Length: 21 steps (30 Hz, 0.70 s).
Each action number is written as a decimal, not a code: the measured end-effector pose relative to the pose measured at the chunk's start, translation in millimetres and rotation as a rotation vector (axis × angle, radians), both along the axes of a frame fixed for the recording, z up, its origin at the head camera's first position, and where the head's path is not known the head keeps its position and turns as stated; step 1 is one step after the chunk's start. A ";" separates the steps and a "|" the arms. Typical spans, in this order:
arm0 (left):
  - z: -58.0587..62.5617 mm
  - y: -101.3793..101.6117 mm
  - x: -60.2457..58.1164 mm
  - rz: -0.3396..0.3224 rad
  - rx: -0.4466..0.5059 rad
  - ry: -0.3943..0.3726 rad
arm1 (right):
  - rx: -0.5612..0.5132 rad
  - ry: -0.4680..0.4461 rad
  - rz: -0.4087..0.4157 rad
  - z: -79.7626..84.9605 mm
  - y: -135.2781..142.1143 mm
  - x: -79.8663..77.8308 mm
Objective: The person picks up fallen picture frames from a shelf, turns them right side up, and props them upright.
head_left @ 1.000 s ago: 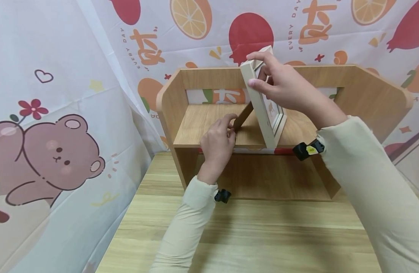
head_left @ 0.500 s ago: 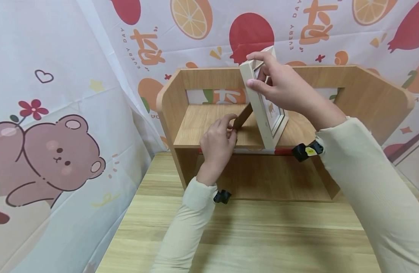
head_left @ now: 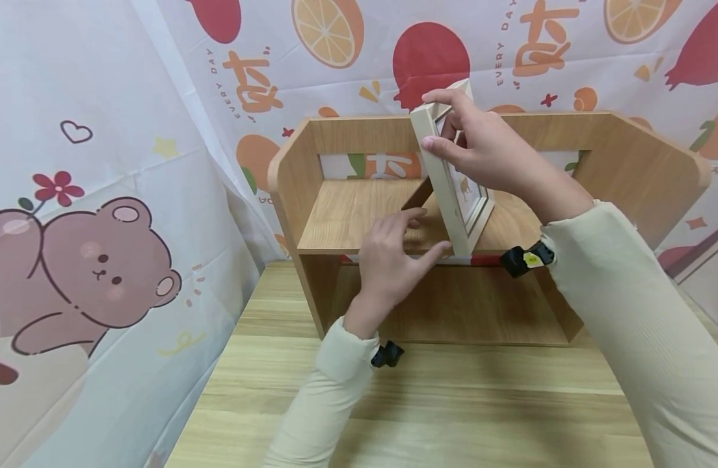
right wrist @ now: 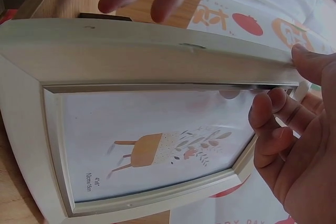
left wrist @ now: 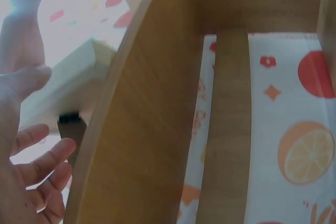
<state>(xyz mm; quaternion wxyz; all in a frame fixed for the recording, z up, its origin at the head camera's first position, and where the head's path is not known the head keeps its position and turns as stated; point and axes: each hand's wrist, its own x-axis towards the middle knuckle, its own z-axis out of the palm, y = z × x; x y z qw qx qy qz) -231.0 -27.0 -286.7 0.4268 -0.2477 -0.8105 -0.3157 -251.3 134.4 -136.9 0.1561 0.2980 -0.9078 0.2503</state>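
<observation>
A cream photo frame (head_left: 443,185) stands tilted on the upper board of a wooden desktop shelf (head_left: 341,214). My right hand (head_left: 488,143) grips its top corner, thumb on the side edge. Behind the frame a dark brown support leg (head_left: 417,194) slants down to the board. My left hand (head_left: 391,263) is beside the leg, thumb and fingers spread and holding nothing; its thumb tip is right at the frame's lower edge. In the right wrist view the frame's picture (right wrist: 157,150) shows a printed animal with leaves, and left-hand fingertips (right wrist: 113,1) show beyond the frame's edge.
The shelf has a raised left side panel (head_left: 289,175), a right side panel (head_left: 640,162) and a lower compartment (head_left: 458,302). It stands on a light wood table (head_left: 452,403). Printed cloth (head_left: 371,39) hangs behind, with a bear-patterned curtain (head_left: 201,162) at the left.
My left hand has let go of the support leg, spread its fingers and moved slightly right and toward me. My right hand and the photo frame have stayed almost still.
</observation>
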 end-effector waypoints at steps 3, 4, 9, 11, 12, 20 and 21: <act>-1.3 8.9 2.0 -0.010 0.005 0.039 | -0.007 0.002 0.004 -0.7 -0.1 -0.4; -1.9 11.5 2.1 -0.003 0.006 0.049 | -0.010 0.002 0.005 -1.0 -0.3 -0.5; -6.0 21.2 1.1 0.023 0.024 0.073 | -0.015 0.002 0.004 -1.6 -0.7 -0.7; -7.1 24.5 0.6 0.037 0.031 0.080 | -0.015 0.004 0.002 -1.6 -0.4 -0.5; -7.6 26.2 0.4 0.045 0.032 0.081 | -0.014 0.006 0.000 -1.5 -0.2 -0.5; -9.6 34.3 -0.1 0.108 0.026 0.055 | -0.002 0.028 0.002 -1.0 -0.5 -1.1; -9.8 34.6 0.0 0.113 0.025 0.051 | 0.000 0.030 0.003 -1.0 -0.8 -1.2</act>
